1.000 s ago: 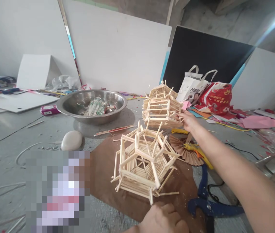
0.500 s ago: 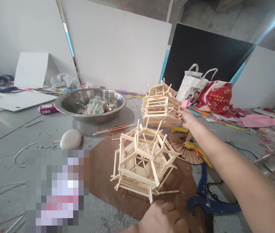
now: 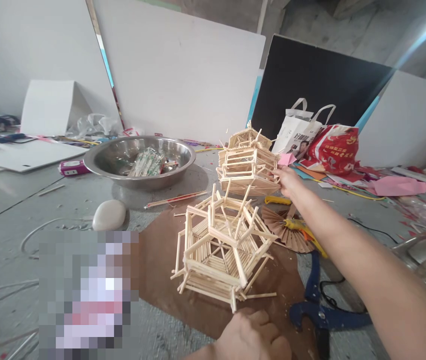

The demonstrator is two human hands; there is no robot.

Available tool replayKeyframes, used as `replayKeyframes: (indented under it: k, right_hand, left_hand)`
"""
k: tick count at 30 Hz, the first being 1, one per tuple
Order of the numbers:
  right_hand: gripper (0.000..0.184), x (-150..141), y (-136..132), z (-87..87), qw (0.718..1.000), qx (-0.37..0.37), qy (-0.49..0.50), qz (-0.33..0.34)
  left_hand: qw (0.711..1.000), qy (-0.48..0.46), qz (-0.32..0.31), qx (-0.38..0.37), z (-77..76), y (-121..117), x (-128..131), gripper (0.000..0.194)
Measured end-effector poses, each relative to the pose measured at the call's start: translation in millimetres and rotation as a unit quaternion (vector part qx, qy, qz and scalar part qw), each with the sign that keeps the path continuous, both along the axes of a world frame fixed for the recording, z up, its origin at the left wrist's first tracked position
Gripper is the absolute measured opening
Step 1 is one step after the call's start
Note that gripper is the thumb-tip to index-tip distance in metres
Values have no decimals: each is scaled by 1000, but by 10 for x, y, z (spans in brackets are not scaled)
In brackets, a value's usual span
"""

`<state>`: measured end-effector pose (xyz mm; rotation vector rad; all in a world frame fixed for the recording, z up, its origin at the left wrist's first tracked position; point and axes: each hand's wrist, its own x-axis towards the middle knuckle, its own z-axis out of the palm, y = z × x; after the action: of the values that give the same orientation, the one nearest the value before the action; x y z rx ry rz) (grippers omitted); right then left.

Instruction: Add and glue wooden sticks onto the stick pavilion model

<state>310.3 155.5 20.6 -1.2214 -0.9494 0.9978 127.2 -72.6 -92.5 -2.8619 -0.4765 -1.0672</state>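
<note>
Two pavilion models built of thin wooden sticks are in front of me. The nearer stick model (image 3: 222, 245) rests on a brown paper sheet (image 3: 160, 270). My right hand (image 3: 290, 181) reaches far out and grips the right side of the farther stick model (image 3: 248, 162), which is lifted slightly off the table. My left hand (image 3: 252, 337) is a closed fist at the bottom edge, just below the nearer model; whether it holds anything is hidden.
A steel bowl (image 3: 102, 157) with wrapped packets stands at the back left, a white stone (image 3: 109, 215) before it. A folded paper fan (image 3: 286, 232), yellow tool and blue clamp (image 3: 320, 310) lie under my right arm. Bags (image 3: 333, 147) and coloured paper crowd the right.
My right hand has raised the farther stick model a little and drawn it slightly left. The left fist and nearer model have stayed put.
</note>
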Motion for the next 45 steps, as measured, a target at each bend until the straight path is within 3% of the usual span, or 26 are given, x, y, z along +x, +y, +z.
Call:
replayKeyframes:
  k: [20,29,45]
  right_hand:
    - [18,-77,-12,-21,997,22,-71,7]
    - [21,-256,-117,56,994,18,-108,18]
    - [16,-348,18,164,993,5,-117,-4]
  left_hand:
    - [1000,18,-4,10,-8,10,-13,24]
    - [1000,15,-3,10,-27,6,-8,23]
    - [1000,24,0,3,-26,-6,-2,24]
